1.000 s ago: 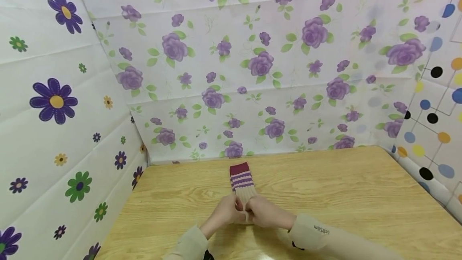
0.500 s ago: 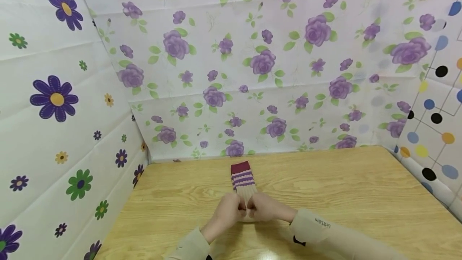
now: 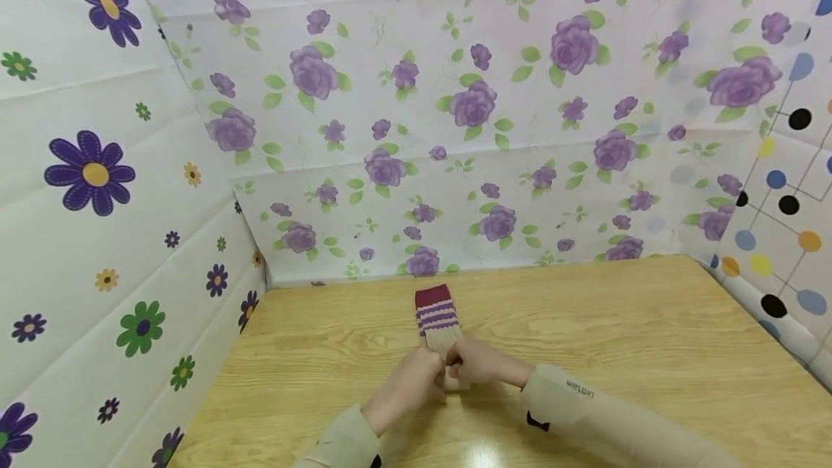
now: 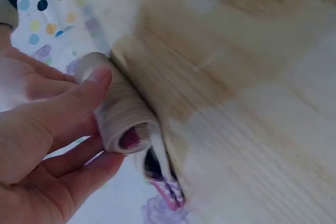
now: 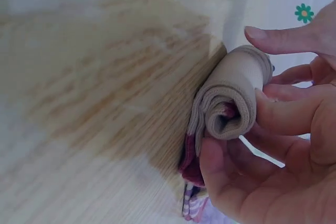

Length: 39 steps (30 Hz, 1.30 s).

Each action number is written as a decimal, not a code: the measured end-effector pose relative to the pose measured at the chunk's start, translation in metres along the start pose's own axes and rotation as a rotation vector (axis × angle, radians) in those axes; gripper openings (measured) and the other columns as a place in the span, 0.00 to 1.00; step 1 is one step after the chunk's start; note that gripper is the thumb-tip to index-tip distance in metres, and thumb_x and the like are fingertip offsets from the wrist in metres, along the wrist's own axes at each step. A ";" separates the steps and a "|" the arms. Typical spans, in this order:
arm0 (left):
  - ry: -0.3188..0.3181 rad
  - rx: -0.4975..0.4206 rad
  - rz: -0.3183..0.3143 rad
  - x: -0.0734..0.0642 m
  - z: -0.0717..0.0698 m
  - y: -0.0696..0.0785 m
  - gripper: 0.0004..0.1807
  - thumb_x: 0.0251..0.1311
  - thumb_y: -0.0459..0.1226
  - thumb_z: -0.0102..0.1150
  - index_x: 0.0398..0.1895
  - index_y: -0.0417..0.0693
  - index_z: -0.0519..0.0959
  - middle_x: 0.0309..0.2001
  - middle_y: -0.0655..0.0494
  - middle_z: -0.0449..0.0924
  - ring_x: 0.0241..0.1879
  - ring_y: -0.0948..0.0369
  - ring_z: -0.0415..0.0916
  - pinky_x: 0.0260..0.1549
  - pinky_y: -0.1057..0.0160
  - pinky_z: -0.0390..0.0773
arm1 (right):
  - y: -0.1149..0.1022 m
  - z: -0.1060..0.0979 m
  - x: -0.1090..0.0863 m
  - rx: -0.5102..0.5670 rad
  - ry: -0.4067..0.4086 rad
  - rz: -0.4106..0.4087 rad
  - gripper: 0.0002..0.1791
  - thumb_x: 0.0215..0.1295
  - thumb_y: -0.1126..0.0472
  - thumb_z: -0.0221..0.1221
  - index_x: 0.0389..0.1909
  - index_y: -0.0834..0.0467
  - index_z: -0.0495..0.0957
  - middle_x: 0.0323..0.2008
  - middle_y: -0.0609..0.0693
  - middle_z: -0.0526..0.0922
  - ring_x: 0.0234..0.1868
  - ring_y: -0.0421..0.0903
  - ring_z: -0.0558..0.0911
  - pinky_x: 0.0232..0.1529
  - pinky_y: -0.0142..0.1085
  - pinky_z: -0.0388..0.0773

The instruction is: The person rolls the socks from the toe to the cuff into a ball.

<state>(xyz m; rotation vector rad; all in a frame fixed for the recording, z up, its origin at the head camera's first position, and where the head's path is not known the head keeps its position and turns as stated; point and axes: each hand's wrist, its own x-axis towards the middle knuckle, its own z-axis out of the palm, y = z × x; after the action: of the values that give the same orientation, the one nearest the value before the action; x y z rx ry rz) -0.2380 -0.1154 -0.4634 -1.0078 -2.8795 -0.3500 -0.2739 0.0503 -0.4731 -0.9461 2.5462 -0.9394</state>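
A pair of beige knit socks (image 3: 443,339) with purple stripes and a maroon cuff lies on the table, cuff end away from me. Its near end is wound into a roll (image 4: 126,111), whose spiral end also faces the right wrist view. My left hand (image 3: 411,383) grips one side of the roll, thumb on top and fingers bent below. On the other side my right hand (image 3: 477,362) holds the roll (image 5: 236,85) with curled fingers. Both hands sit close together and partly hide the roll in the head view.
The wood-grain table (image 3: 585,331) extends to both sides of the socks. A white sheet with purple roses (image 3: 474,103) hangs behind it. Patterned sheets also hang at left (image 3: 97,251) and right (image 3: 780,237).
Both hands stay at the socks while their fingers shift on the roll. My right hand has moved slightly forward, and the left thumb is less visible from above. The head view has tilted slightly.
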 end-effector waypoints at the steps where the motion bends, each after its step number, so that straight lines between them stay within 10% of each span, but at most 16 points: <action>1: 0.001 0.004 -0.004 0.001 0.001 -0.001 0.11 0.38 0.37 0.79 0.19 0.45 0.82 0.19 0.60 0.77 0.21 0.73 0.59 0.20 0.77 0.65 | 0.001 -0.001 0.001 0.008 0.013 -0.003 0.09 0.58 0.74 0.57 0.20 0.62 0.78 0.15 0.44 0.69 0.18 0.36 0.62 0.20 0.27 0.58; 13: 0.019 -0.083 0.014 0.007 0.008 -0.012 0.21 0.41 0.26 0.66 0.11 0.50 0.63 0.16 0.65 0.55 0.19 0.71 0.51 0.18 0.75 0.52 | -0.001 -0.004 0.000 -0.102 0.166 -0.054 0.07 0.54 0.71 0.64 0.21 0.57 0.82 0.19 0.44 0.80 0.20 0.34 0.70 0.22 0.27 0.69; 20: -0.061 -0.237 0.018 0.009 0.004 -0.021 0.17 0.53 0.28 0.64 0.14 0.48 0.68 0.14 0.65 0.58 0.15 0.73 0.52 0.16 0.76 0.53 | -0.009 -0.007 -0.007 -0.333 0.129 -0.210 0.13 0.51 0.64 0.70 0.15 0.58 0.76 0.13 0.39 0.65 0.18 0.33 0.57 0.21 0.24 0.56; 29: -0.165 -0.266 0.028 0.018 -0.003 -0.031 0.04 0.60 0.34 0.63 0.34 0.45 0.87 0.29 0.58 0.86 0.24 0.74 0.69 0.28 0.77 0.71 | -0.010 0.004 -0.010 -0.566 0.119 -0.196 0.17 0.41 0.57 0.77 0.30 0.58 0.81 0.25 0.48 0.75 0.25 0.38 0.69 0.28 0.30 0.70; 39: -0.213 -0.306 0.057 0.026 -0.005 -0.036 0.06 0.59 0.29 0.61 0.25 0.40 0.84 0.18 0.58 0.76 0.18 0.71 0.56 0.20 0.75 0.59 | -0.013 0.017 -0.011 -0.793 0.182 -0.229 0.05 0.53 0.67 0.66 0.31 0.57 0.82 0.28 0.50 0.78 0.28 0.41 0.70 0.31 0.31 0.69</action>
<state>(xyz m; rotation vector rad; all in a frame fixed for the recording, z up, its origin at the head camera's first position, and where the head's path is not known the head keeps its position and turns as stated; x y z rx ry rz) -0.2811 -0.1281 -0.4615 -1.2386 -3.0386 -0.7406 -0.2523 0.0418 -0.4768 -1.4208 3.0636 -0.0047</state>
